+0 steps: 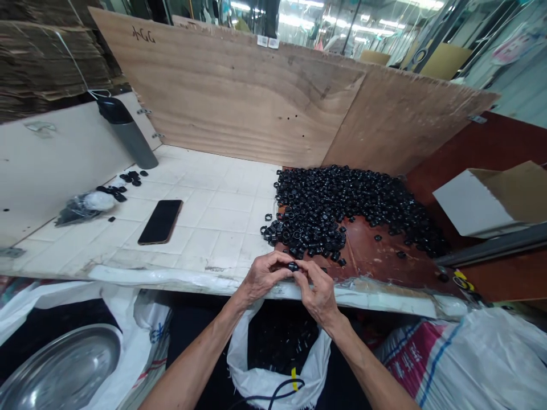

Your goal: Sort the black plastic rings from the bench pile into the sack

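Bare forearms (196, 353) reach forward in the head view, above an open white sack (280, 382) with dark contents. The left hand (264, 276) and right hand (318, 289) pinch one small black part (293, 266) between their fingertips, over the front edge of the desk (222, 196). Just beyond lies a heap of black parts (342, 196); a phone (160, 222) and a gray bottle (134, 141) are farther left.

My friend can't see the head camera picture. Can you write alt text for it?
The left hand and right hand hold a small black part between them at the front edge of a worktable, above an open white sack. Behind lies a heap of black parts; to its left are a phone and a grey bottle.
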Demonstrator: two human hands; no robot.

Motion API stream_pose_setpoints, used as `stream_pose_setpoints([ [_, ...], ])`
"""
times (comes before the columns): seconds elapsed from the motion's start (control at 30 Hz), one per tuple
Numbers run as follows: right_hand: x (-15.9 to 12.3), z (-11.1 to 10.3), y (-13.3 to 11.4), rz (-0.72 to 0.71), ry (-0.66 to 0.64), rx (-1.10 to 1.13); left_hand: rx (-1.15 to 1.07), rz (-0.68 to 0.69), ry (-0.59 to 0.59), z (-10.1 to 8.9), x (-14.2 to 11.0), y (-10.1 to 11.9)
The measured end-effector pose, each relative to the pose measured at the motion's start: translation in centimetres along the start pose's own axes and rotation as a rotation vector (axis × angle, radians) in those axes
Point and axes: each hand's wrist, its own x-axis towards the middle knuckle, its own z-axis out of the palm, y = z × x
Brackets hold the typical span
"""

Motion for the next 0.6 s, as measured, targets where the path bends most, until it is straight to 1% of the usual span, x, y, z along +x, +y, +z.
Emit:
stream_pose_setpoints([
  [0.13,0.12,-0.40,0.20,0.021,-0.031,-0.061,-0.006,-0.006,-0.007,0.03,0.02,0.11],
  [0.23,-0.02,-0.68,-0.16,0.014,-0.041,-0.035,-0.034,-0.026,0.005,0.10,0.04,0.22],
  [0.33,-0.27,-0.79,-0.56,0.018,-0.058,-0.066,-0.052,-0.048,0.019,0.17,0.10,0.53],
  [0.43,-0.36,-0.82,-0.58,0.046,-0.034,-0.037,-0.072,-0.074,0.025,0.25,0.08,0.75],
  [0.53,-0.16,-0.92,-0.48,0.074,-0.041,-0.014,-0.084,-0.089,0.029,0.26,0.03,0.76],
  [0.6,0.13,-0.98,-0.61,0.093,-0.018,-0.002,-0.089,-0.093,0.028,0.15,0.05,0.83],
])
